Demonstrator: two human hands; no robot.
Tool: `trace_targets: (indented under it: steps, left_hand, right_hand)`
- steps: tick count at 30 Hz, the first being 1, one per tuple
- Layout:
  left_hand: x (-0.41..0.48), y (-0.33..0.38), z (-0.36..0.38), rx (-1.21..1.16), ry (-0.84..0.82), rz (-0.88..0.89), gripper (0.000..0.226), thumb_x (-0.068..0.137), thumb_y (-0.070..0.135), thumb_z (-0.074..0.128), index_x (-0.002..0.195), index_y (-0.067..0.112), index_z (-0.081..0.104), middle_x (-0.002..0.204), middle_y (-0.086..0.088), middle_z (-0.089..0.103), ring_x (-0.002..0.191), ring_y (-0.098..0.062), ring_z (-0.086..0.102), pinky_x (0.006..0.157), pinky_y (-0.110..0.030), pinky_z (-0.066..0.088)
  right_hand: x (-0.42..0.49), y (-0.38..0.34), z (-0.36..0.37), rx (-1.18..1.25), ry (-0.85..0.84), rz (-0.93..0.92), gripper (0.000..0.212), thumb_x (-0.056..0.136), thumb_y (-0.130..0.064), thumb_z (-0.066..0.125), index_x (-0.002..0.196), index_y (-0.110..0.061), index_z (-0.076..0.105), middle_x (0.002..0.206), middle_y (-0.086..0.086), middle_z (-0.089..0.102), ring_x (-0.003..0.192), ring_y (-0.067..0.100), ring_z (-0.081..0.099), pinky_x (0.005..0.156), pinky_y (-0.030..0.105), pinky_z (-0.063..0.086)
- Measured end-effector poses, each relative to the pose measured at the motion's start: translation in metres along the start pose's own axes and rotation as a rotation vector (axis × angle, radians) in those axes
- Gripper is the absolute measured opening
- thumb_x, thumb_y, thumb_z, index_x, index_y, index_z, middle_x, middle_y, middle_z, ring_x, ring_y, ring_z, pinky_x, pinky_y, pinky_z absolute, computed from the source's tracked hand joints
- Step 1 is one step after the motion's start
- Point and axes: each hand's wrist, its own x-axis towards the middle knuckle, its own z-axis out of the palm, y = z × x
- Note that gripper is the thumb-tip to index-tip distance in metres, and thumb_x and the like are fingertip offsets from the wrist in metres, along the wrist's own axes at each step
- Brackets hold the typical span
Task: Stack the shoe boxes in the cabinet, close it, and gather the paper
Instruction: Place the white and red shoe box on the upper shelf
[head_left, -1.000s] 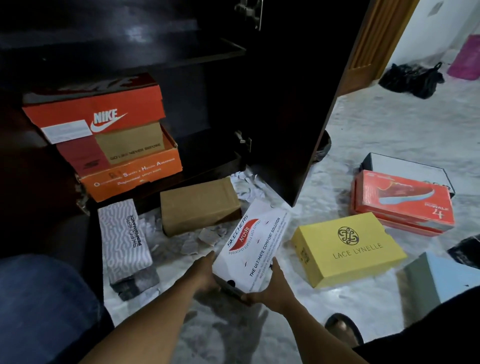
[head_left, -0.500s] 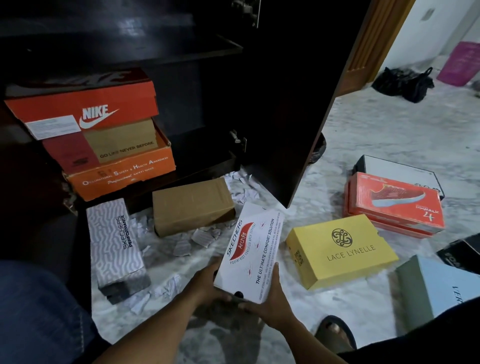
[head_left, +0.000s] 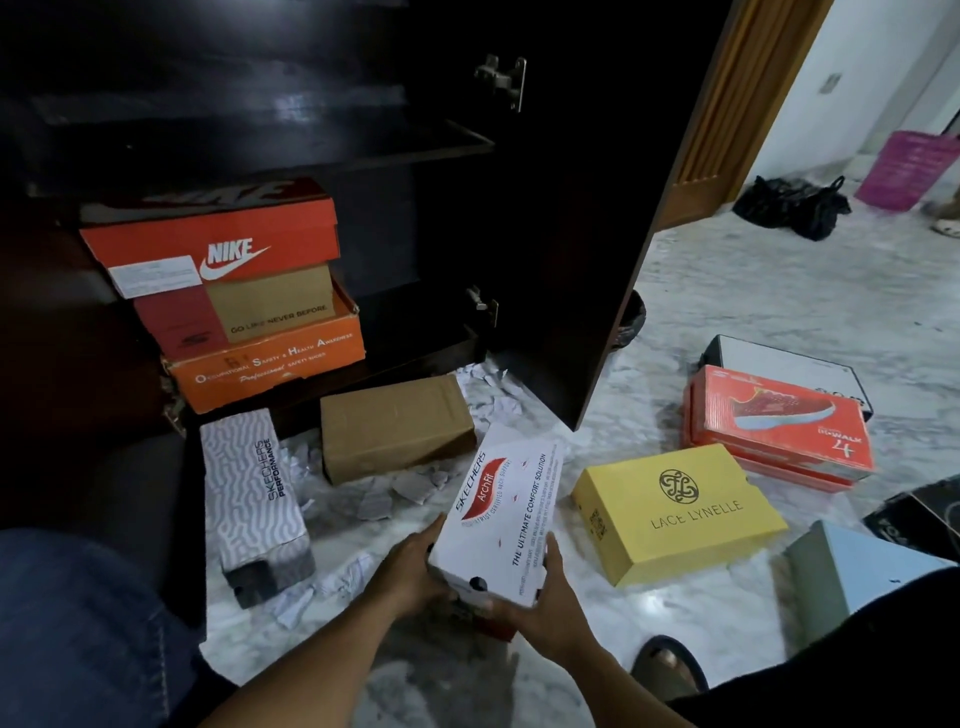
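Over the last second the white box (head_left: 506, 514) has lifted a little toward the cabinet (head_left: 457, 150), the left hand (head_left: 415, 569) and right hand (head_left: 556, 597) gripping its near end; stacking continues; it reads "SKECHERS ArchFit, THE ULTIMATE COMFORT SOLUTION"; the shelved Nike box (head_left: 223, 249) tops "Occupational Safety & Health Awareness"; torn paper (head_left: 410, 488) lies ungathered

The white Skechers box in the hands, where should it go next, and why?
Probably lift the white Skechers box forward onto the cabinet shelf, right of the stack topped by the Nike box. The left hand and right hand hold it, the door is open, and that part of the shelf looks bare.
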Motion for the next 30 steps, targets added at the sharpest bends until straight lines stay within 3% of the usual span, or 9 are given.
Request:
trace_targets:
  steps: [3, 6, 9, 14, 18, 21, 24, 27, 30]
  left_hand:
    - [-0.006, -0.014, -0.005, 0.039, 0.057, -0.105, 0.056, 0.088, 0.037, 0.063, 0.138, 0.054, 0.044, 0.137, 0.017, 0.053, 0.124, -0.01, 0.052, 0.101, -0.025, 0.04]
    - [-0.008, -0.027, -0.009, 0.13, 0.082, -0.205, 0.062, 0.087, 0.033, 0.063, 0.142, 0.048, 0.038, 0.138, 0.003, 0.053, 0.125, -0.023, 0.054, 0.101, -0.035, 0.046]
    - [-0.007, -0.034, -0.004, 0.071, 0.155, -0.337, 0.073, 0.082, 0.03, 0.069, 0.147, 0.036, 0.037, 0.133, -0.009, 0.042, 0.122, -0.032, 0.052, 0.101, -0.037, 0.045]
    - [-0.009, -0.016, 0.028, -0.165, 0.361, -0.405, 0.084, 0.078, 0.027, 0.075, 0.15, 0.014, 0.034, 0.143, -0.016, 0.038, 0.133, -0.032, 0.041, 0.109, -0.036, 0.037]
    - [-0.004, -0.013, 0.05, -0.263, 0.431, -0.436, 0.121, 0.061, 0.038, 0.093, 0.155, 0.015, 0.021, 0.15, -0.017, 0.021, 0.138, -0.032, 0.031, 0.114, -0.039, 0.033]
    - [0.0, -0.013, 0.047, -0.323, 0.492, -0.487, 0.122, 0.058, 0.022, 0.096, 0.155, 0.011, 0.022, 0.14, -0.017, 0.029, 0.123, -0.032, 0.046, 0.105, -0.036, 0.042]
    - [0.007, -0.016, 0.027, -0.405, 0.582, -0.488, 0.085, 0.066, -0.001, 0.088, 0.136, -0.005, 0.039, 0.123, -0.015, 0.051, 0.105, -0.022, 0.057, 0.077, -0.022, 0.043]
    - [0.012, -0.032, 0.003, -0.401, 0.575, -0.487, 0.065, 0.075, 0.001, 0.082, 0.132, 0.001, 0.05, 0.122, -0.015, 0.063, 0.109, -0.03, 0.063, 0.083, -0.028, 0.044]
    - [0.016, -0.038, -0.012, -0.358, 0.512, -0.468, 0.067, 0.085, 0.006, 0.074, 0.145, 0.007, 0.045, 0.135, -0.012, 0.059, 0.123, -0.028, 0.057, 0.096, -0.031, 0.044]
  right_hand:
    - [-0.007, 0.01, 0.007, -0.133, -0.055, 0.131, 0.125, 0.054, -0.055, 0.093, 0.149, -0.03, 0.015, 0.13, -0.034, 0.044, 0.128, -0.002, 0.046, 0.1, 0.025, 0.049]
    - [-0.006, 0.014, 0.014, -0.242, -0.133, 0.204, 0.128, 0.05, -0.075, 0.083, 0.151, -0.032, 0.016, 0.14, -0.023, 0.044, 0.132, 0.008, 0.044, 0.107, 0.038, 0.045]
    - [-0.003, 0.014, 0.018, -0.329, -0.22, 0.221, 0.126, 0.051, -0.081, 0.076, 0.152, -0.032, 0.02, 0.145, -0.017, 0.041, 0.115, 0.003, 0.053, 0.092, 0.017, 0.047]
    - [0.008, 0.025, 0.018, -0.384, -0.138, 0.227, 0.081, 0.076, -0.074, 0.063, 0.14, -0.031, 0.038, 0.138, -0.012, 0.053, 0.117, 0.006, 0.058, 0.093, 0.025, 0.05]
    - [0.043, 0.011, 0.002, -0.35, 0.018, 0.27, 0.058, 0.091, -0.061, 0.053, 0.132, -0.019, 0.051, 0.131, 0.004, 0.061, 0.117, 0.019, 0.059, 0.093, 0.028, 0.044]
    - [0.075, -0.004, -0.017, -0.398, 0.142, 0.225, 0.067, 0.089, -0.047, 0.067, 0.141, -0.011, 0.045, 0.139, 0.01, 0.055, 0.126, 0.027, 0.054, 0.099, 0.03, 0.042]
    - [0.096, -0.015, -0.04, -0.422, 0.221, 0.18, 0.093, 0.078, -0.044, 0.081, 0.149, -0.007, 0.034, 0.152, 0.012, 0.04, 0.141, 0.026, 0.037, 0.111, 0.036, 0.035]
    - [0.102, -0.015, -0.052, -0.477, 0.179, 0.23, 0.117, 0.066, -0.05, 0.088, 0.154, -0.009, 0.022, 0.157, 0.008, 0.029, 0.145, 0.023, 0.028, 0.117, 0.039, 0.03]
    - [0.104, -0.007, -0.05, -0.248, 0.114, 0.171, 0.104, 0.063, -0.028, 0.094, 0.146, -0.01, 0.035, 0.137, -0.002, 0.051, 0.129, 0.016, 0.049, 0.102, 0.028, 0.045]
